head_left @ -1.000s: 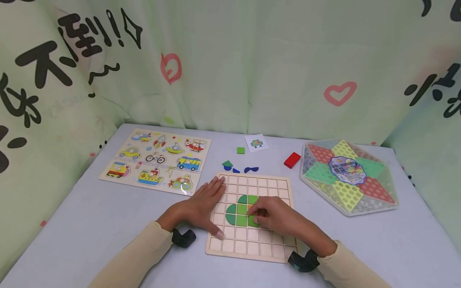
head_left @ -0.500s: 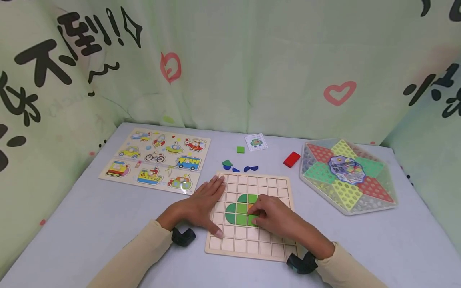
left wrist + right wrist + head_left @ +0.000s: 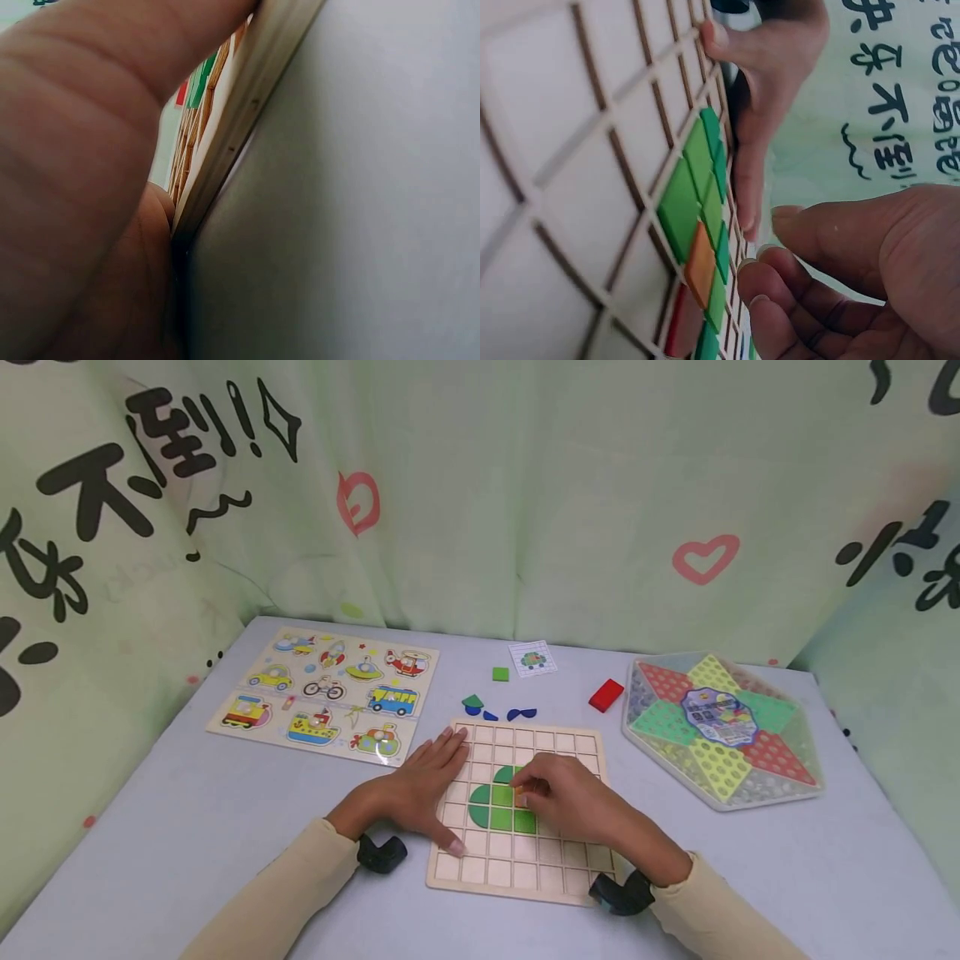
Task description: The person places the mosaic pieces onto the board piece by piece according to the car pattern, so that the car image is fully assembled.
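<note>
At the left side of the white table (image 3: pixel 172 852), below a pale green curtain (image 3: pixel 585 502) with black lettering, lies a flat vehicle puzzle (image 3: pixel 355 700) filled with little pictures: a train, a bicycle, a boat, a bus and others. Just right of it comes the left hand (image 3: pixel 420 797), out of a beige sleeve (image 3: pixel 296 877), with a black wrist device (image 3: pixel 381 854) below it. This hand lies flat and spread, the thumb well away from the fingers, resting along the left edge of a wooden grid board (image 3: pixel 502 868).

Dark green curved pieces (image 3: pixel 480 807) sit near the middle of that board, with light green squares (image 3: pixel 502 795) against their right side. Beyond the far edge lie a green triangle (image 3: pixel 474 702), some blue pieces (image 3: pixel 522 714), a loose green square (image 3: pixel 500 674) and a printed card (image 3: pixel 533 658).

Next comes the right hand (image 3: pixel 566 793), over the green group and partly covering it. In the right wrist view its fingers are loosely bent, the thumb slightly apart from the fingertips. There the orange tile (image 3: pixel 700 264) lies in the grid among the green ones, beside a red tile (image 3: pixel 681 324). Whether a fingertip touches any tile, I cannot tell.

Farther right are a red block (image 3: pixel 606 696) and a hexagonal game box (image 3: pixel 723 760) with a coloured star.
</note>
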Available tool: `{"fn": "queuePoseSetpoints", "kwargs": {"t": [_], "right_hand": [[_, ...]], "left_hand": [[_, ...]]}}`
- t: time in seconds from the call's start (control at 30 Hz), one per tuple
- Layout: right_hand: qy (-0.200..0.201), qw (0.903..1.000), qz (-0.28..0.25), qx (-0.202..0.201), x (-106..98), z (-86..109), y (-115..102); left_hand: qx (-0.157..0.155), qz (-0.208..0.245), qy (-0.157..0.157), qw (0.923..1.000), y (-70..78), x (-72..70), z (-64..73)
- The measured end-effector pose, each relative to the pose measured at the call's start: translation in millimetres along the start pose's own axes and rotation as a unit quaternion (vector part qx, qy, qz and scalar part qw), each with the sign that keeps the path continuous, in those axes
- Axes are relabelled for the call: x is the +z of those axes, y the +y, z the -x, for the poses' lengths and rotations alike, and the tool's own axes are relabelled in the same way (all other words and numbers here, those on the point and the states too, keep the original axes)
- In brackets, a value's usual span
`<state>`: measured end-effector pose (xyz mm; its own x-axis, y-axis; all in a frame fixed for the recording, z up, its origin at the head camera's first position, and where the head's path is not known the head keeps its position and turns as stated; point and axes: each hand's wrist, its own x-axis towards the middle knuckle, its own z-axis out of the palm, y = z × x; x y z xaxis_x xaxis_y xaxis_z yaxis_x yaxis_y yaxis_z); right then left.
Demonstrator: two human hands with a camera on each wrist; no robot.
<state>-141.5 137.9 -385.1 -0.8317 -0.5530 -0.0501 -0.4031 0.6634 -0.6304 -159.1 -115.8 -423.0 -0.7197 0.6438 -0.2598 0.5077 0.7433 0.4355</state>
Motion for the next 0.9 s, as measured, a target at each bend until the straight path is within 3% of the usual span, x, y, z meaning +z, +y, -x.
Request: {"fn": "queuePoseSetpoints", "kwargs": {"t": [0.33,0.57,0.73,0.9], "right_hand": [[0.068,0.9938,-0.074,0.048,-18,-58.5,25],[0.116,0.9853,-0.075,0.1,-23,-100.8,43],[0.144,0.9802,-0.078,0.111,-22,-119.8,51],[0.143,0.9778,-0.089,0.125,-23,-135.5,56]], "left_hand": [[-0.006,0.002,-0.003,1.0,-0.4,0.7,-0.4],[0.002,0.006,0.003,1.0,-1.0,0.4,-0.4],[-0.004,0.0,0.001,1.0,0.3,1.1,-0.4],[-0.007,0.0,0.001,1.0,-0.3,1.6,-0.5]]}}
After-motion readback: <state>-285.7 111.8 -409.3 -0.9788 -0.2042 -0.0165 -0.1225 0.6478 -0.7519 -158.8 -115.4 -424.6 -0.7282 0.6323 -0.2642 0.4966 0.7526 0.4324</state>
